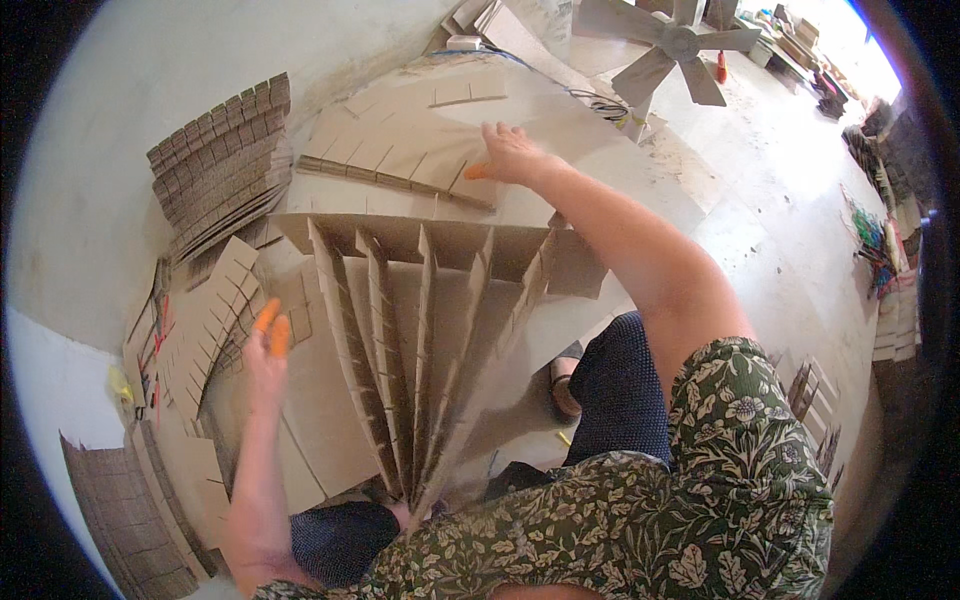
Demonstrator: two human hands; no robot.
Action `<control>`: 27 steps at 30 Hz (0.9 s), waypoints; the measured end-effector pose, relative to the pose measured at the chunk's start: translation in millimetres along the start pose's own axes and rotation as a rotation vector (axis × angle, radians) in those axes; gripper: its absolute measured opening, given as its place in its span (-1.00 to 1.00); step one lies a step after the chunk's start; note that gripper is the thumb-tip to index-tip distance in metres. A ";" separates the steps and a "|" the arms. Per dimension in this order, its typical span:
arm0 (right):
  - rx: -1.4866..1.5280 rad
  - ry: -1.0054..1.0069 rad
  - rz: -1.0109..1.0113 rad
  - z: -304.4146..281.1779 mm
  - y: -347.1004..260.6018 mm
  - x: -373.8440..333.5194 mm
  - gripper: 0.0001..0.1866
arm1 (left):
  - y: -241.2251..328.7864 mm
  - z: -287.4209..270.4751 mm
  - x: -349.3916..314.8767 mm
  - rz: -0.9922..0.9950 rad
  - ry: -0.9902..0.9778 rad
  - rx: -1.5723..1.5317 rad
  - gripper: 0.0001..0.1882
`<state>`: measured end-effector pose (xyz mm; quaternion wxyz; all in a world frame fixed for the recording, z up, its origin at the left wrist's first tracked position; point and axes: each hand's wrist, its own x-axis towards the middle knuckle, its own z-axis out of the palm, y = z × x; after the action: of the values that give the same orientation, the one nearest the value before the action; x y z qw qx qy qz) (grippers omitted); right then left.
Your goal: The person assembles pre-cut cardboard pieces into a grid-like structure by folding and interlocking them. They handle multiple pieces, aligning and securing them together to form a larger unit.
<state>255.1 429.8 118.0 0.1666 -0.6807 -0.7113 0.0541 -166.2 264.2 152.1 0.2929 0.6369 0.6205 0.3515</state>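
Several long slotted cardboard strips (pixel 425 330) stand on edge in front of me, fanned out from near my feet. A cardboard crosspiece (pixel 350 240) joins them at their far end. Beyond it, my right hand (pixel 512 158) reaches over a flat pile of slotted strips (pixel 395 182), fingers spread, with an orange cover on the thumb. I cannot tell whether it touches the pile. On the left, my left hand (pixel 265 350) is raised beside the fanned strips, near a slotted cardboard sheet (pixel 215 320). Two of its fingers wear orange covers and stand apart; nothing shows in its grasp.
A tall stack of slotted cardboard (pixel 225 160) leans by the left wall, and another bundle (pixel 125 520) lies lower left. At the back right stands a fan (pixel 682 42) with a coiled cable (pixel 600 103). Coloured wires (pixel 872 240) hang at the far right.
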 end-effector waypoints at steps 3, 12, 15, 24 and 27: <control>-0.013 -0.110 0.025 12.0 0.3 17.5 -0.01 | 23.7 32.1 -59.1 0.066 -0.100 -0.233 -0.33; -0.094 -0.329 0.089 -7.6 -0.5 18.4 -0.25 | 31.8 26.0 -88.5 -0.104 -0.123 0.021 -0.48; -0.037 0.008 0.021 -16.0 17.2 14.2 -0.49 | 38.4 4.8 -76.1 -0.150 -0.054 0.370 -0.64; 0.484 0.576 -0.167 -91.9 31.2 -63.5 -0.79 | 56.6 5.6 -97.0 0.539 0.248 0.658 -0.55; 0.498 0.690 -0.192 -118.5 13.8 -128.5 -0.86 | 100.4 32.0 -148.2 0.522 -0.019 0.468 -0.46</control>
<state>307.3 286.2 204.1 0.5579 -0.5288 -0.6392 -0.0222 -79.0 112.6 202.3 0.0451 0.8272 0.4977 0.2569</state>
